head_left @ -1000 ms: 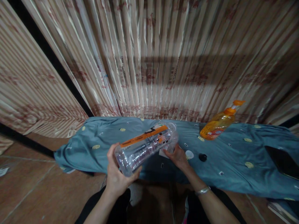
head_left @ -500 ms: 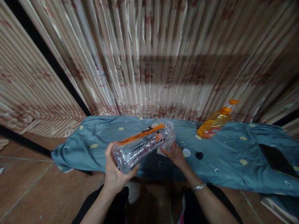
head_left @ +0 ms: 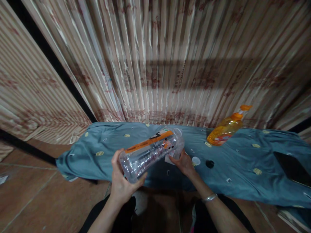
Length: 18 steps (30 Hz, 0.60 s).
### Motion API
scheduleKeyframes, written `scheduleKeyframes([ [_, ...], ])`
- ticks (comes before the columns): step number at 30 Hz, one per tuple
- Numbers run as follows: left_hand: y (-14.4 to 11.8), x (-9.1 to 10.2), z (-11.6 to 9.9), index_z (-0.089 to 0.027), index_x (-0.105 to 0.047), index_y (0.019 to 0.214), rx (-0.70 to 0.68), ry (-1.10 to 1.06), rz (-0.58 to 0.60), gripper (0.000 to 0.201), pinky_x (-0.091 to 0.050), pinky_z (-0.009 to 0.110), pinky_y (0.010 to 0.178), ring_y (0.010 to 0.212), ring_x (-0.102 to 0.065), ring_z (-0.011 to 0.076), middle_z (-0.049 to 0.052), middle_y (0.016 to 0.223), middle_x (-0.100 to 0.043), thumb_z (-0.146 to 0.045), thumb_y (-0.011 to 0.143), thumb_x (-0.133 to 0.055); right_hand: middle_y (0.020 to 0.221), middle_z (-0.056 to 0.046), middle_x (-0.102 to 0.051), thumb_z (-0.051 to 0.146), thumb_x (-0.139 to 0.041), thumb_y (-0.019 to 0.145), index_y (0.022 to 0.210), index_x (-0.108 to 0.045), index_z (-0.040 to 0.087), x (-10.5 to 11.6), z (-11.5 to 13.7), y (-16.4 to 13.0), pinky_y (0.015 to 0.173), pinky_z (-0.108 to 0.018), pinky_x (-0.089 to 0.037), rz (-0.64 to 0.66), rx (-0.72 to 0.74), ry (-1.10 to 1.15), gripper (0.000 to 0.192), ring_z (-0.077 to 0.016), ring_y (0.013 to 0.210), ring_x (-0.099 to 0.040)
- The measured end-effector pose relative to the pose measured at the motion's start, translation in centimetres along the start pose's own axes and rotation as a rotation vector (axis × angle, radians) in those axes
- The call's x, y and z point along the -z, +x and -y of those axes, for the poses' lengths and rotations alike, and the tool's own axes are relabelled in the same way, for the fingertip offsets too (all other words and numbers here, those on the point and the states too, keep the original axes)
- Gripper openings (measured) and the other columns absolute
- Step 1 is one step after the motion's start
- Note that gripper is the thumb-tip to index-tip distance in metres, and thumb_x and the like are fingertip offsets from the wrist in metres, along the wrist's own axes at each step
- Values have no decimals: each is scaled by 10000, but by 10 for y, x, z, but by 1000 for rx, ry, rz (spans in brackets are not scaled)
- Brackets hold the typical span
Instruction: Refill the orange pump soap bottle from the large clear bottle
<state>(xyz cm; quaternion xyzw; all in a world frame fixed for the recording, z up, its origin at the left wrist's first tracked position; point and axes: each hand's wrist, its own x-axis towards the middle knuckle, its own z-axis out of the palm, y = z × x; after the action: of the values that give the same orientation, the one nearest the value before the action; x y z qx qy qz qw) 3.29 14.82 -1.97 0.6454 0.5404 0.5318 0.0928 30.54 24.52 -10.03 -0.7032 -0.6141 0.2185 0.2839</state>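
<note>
A large clear plastic bottle (head_left: 153, 152) with an orange and white label is held tilted above the cloth-covered surface, its right end higher than its left. My left hand (head_left: 123, 181) wraps round the lower left end, thumb underneath and fingers on the far side. At the other end my right hand (head_left: 182, 161) is closed against the bottle's underside, its fingers partly hidden. A small white piece (head_left: 169, 159) shows beside the right fingertips; whether it is held or lies on the cloth cannot be made out.
A blue-green patterned cloth (head_left: 136, 129) covers the long surface. On it are an orange pump bottle (head_left: 223, 131), a white disc (head_left: 196, 160), a small black round item (head_left: 209, 163) and a dark phone-like slab (head_left: 291, 168). Striped curtains (head_left: 157, 64) hang behind, with a black pole (head_left: 53, 61) left.
The view has shifted slightly, so everything sits a little lower and further right. Both hands keep the same hold, and the bottle's tilt is nearly unchanged.
</note>
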Motion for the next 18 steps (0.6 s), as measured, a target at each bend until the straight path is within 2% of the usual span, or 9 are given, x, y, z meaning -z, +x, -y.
scheduleKeyframes([
  [5, 0, -1, -2, -280, -330, 1494, -38, -17, 1, 970, -636, 408, 836, 978, -727, 251, 60, 1213, -606, -416, 725, -904, 1189, -220, -810, 436, -751, 836, 1413, -581, 87, 1, 2, 0, 954, -521, -635, 6, -26, -3, 695, -435, 1137, -787],
  [9, 0, -2, -3, -293, -325, 1500, -17, -49, -4, 945, -646, 439, 858, 1016, -727, 277, 60, 1237, -610, -436, 750, -882, 1161, -200, -817, 427, -764, 829, 1397, -598, 115, 1, 1, 0, 939, -498, -641, 5, -24, -18, 669, -427, 1112, -798],
  [12, 1, -1, -4, -294, -330, 1484, 4, -48, 3, 961, -647, 456, 868, 1043, -726, 280, 67, 1245, -606, -435, 722, -899, 1153, -199, -821, 411, -769, 829, 1415, -584, 117, 0, -1, 1, 941, -528, -642, -2, -9, 7, 681, -434, 1097, -800],
  [18, 1, -2, -4, -288, -326, 1496, -27, -38, 5, 950, -636, 390, 835, 1007, -741, 246, 67, 1234, -621, -390, 743, -895, 1164, -214, -819, 408, -774, 829, 1401, -590, 108, 1, 1, 1, 986, -553, -630, 21, -34, 20, 671, -441, 1133, -788],
])
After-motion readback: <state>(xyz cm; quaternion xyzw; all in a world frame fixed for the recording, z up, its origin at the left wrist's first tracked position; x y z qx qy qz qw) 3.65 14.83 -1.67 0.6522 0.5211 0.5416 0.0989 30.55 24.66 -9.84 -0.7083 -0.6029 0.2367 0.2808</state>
